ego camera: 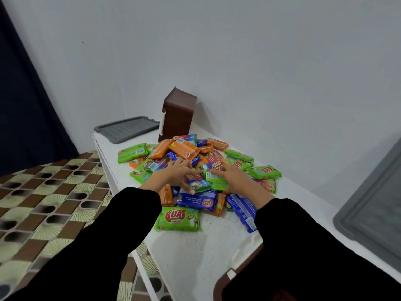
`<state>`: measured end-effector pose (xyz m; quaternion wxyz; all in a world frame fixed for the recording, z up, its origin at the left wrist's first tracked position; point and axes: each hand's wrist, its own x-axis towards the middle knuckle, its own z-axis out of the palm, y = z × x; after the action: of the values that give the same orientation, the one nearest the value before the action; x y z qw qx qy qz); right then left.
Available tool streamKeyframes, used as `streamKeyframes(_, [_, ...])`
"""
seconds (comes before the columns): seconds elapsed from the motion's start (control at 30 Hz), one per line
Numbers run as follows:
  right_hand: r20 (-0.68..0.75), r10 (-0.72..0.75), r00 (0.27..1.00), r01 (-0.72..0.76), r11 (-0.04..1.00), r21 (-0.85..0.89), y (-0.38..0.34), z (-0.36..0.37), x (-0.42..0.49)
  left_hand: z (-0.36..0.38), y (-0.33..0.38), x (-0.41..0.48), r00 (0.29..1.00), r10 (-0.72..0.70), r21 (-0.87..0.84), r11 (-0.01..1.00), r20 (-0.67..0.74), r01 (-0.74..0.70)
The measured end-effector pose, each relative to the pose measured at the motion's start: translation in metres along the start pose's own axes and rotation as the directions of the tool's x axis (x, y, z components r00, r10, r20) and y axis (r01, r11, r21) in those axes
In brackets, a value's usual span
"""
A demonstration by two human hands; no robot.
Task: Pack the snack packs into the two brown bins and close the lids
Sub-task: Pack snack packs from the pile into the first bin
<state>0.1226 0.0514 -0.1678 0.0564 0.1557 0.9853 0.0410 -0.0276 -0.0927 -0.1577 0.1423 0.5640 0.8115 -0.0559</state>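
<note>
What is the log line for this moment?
left hand: open on snack pile | right hand: open on green pack | far brown bin: on end

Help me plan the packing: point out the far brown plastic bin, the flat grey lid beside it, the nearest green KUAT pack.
far brown plastic bin (178,120), head view, ribbed side wall.
flat grey lid (128,128), head view, gridded centre.
green KUAT pack (179,218), head view, printed front.
</note>
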Motion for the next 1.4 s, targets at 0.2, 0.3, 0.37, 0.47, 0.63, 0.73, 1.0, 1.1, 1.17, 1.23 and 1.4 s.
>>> streamKeyframes(0.2, [0.022,0.064,0.998,-0.065,0.997,0.046,0.000,0.002,-0.001,-0.006,0.002,0.011,0.981,0.063,-0.047,0.997,0.183,-0.055])
streamKeyframes(0.3, [0.053,0.094,0.994,-0.098,0.992,0.085,0.003,0.002,-0.001,-0.006,-0.001,0.013,0.991,0.063,-0.009,0.998,0.120,-0.063])
streamKeyframes(0.37, [0.066,0.108,0.992,-0.114,0.989,0.094,0.004,0.002,-0.002,-0.006,-0.001,0.015,0.995,0.053,0.083,0.995,0.086,-0.060])
streamKeyframes(0.47, [0.078,0.130,0.988,-0.138,0.984,0.113,0.004,0.001,-0.002,-0.005,0.003,0.019,0.995,0.092,0.164,0.982,0.031,-0.096])
streamKeyframes(0.63, [0.036,0.174,0.984,-0.178,0.968,0.177,0.010,-0.002,-0.008,-0.013,-0.003,0.028,0.981,0.149,0.114,0.980,0.126,-0.164])
streamKeyframes(0.73, [-0.048,0.228,0.972,-0.205,0.935,0.290,0.013,-0.007,-0.011,-0.018,-0.004,0.027,0.982,0.145,-0.006,0.989,0.125,-0.145])
streamKeyframes(1.0, [-0.256,0.463,0.849,-0.303,0.822,0.482,0.027,-0.067,-0.068,-0.069,0.035,0.011,0.925,0.263,-0.150,0.938,-0.276,-0.312])
streamKeyframes(1.1, [-0.205,0.567,0.798,-0.445,0.784,0.433,0.035,-0.083,-0.121,-0.093,0.083,0.007,0.895,0.390,0.018,0.918,-0.216,-0.396])
streamKeyframes(1.17, [-0.172,0.642,0.747,-0.539,0.737,0.409,0.038,-0.088,-0.163,-0.100,0.120,-0.001,0.859,0.482,0.087,0.876,-0.170,-0.475])
streamKeyframes(1.23, [-0.134,0.714,0.687,-0.632,0.678,0.375,0.035,-0.090,-0.206,-0.099,0.155,-0.012,0.805,0.576,0.113,0.817,-0.142,-0.565])
streamKeyframes(1.4, [-0.016,0.823,0.568,-0.790,0.551,0.268,0.005,-0.089,-0.308,-0.073,0.230,-0.045,0.604,0.796,0.107,0.605,-0.054,-0.789])
